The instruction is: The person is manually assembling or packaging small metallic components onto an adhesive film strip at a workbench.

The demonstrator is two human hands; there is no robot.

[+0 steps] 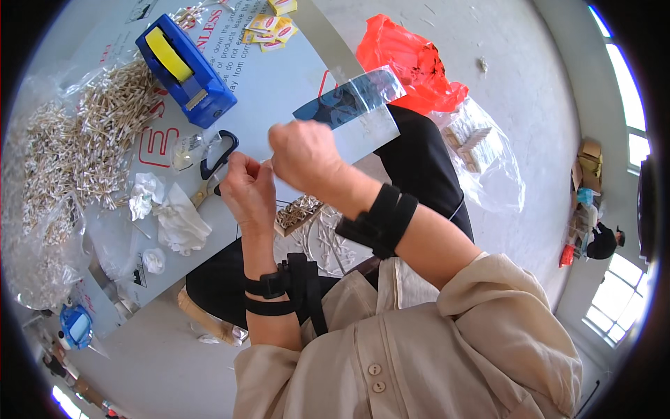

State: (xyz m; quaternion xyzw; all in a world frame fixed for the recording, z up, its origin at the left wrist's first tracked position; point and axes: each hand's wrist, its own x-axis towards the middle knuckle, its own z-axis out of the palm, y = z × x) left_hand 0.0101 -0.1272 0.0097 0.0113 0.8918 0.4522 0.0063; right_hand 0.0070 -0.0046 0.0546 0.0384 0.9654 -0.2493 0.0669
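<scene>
Over the table's near edge, my left hand (250, 190) has its thumb and fingertips pinched together. My right hand (307, 153) is curled closed right beside it, the fingertips of both nearly meeting. Whatever lies between the fingers is too small or hidden to make out. Just left of my left hand are scissors (229, 148) with dark handles, partly behind the fingers, and a small clear plastic bag (188, 152). A blue tape dispenser (213, 105) with a yellow roll stands farther back. Beyond my right hand lies a bluish see-through sheet or pouch (342, 102).
Loose cotton swabs (105, 126) heap up on the left, near crumpled white tissues (183, 223). Yellow packets (272, 31) lie at the back. Below my hands is an open box of swabs (300, 211). A red plastic bag (401, 59) and a clear bag (499, 171) are at right.
</scene>
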